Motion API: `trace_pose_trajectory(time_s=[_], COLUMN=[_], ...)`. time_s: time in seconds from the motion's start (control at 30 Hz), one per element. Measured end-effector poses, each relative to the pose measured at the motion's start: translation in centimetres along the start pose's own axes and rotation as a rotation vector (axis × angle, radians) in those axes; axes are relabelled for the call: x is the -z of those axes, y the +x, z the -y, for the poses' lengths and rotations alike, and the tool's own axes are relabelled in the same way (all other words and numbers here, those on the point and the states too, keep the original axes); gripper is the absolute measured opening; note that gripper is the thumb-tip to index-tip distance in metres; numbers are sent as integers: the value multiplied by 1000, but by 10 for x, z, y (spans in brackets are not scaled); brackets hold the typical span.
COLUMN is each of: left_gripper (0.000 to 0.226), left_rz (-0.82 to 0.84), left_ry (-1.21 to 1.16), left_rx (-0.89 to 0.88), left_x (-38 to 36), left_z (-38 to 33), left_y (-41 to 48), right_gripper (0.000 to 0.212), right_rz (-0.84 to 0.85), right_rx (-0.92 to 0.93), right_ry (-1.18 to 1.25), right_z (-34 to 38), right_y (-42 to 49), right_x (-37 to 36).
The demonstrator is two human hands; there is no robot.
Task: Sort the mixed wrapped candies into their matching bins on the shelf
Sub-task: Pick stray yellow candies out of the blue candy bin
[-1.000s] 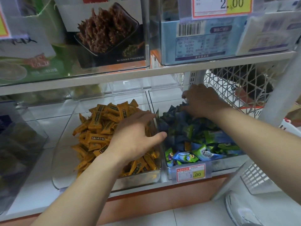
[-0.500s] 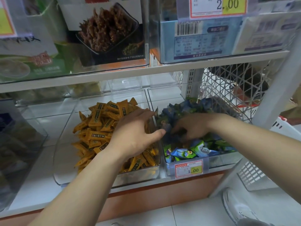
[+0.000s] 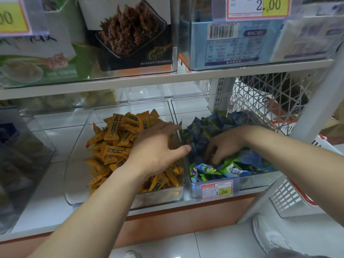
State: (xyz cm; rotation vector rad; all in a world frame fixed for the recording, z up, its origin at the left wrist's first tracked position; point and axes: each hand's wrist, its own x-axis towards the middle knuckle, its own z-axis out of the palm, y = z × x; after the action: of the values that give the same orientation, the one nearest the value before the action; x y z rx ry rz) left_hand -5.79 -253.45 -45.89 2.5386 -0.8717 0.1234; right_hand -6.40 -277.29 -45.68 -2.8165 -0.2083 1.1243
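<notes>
Sorting looks well along: under the flat, spread-fingered left hand (image 3: 154, 151) the orange wrapped candies (image 3: 115, 142) fill the left-hand bin (image 3: 78, 183) with no stray colour showing. Around the right hand (image 3: 225, 146), blue and green wrapped candies (image 3: 210, 123) lie mixed in the right-hand bin (image 3: 251, 183). Its fingers (image 3: 216, 155) curl into that pile, and I cannot tell whether they pinch a piece; there are two bins and two heaps, each with too many candies to count.

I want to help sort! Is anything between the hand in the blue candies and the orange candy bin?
Yes. The left hand lies on the orange candies beside the clear wall that divides the bins, right next to the right hand.
</notes>
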Motion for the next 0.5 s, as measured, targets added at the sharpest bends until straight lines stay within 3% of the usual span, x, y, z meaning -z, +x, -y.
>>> trace_pose_trajectory(time_s=[0.03, 0.17, 0.33, 0.5], left_gripper=[70, 70, 72, 72], left_rz=[-2, -8, -10, -5], left_ry=[0, -7, -8, -16], left_rx=[1, -4, -9, -6], left_x=[0, -1, -1, -1], left_z=[0, 2, 3, 4], left_y=[0, 0, 0, 0], right_gripper=[28, 46, 19, 22], right_rz=[6, -45, 15, -13], right_rx=[-20, -29, 27, 30], right_ry=[14, -16, 46, -15], right_z=[1, -1, -2, -2], right_y=[3, 9, 1, 4], right_x=[0, -3, 4, -2])
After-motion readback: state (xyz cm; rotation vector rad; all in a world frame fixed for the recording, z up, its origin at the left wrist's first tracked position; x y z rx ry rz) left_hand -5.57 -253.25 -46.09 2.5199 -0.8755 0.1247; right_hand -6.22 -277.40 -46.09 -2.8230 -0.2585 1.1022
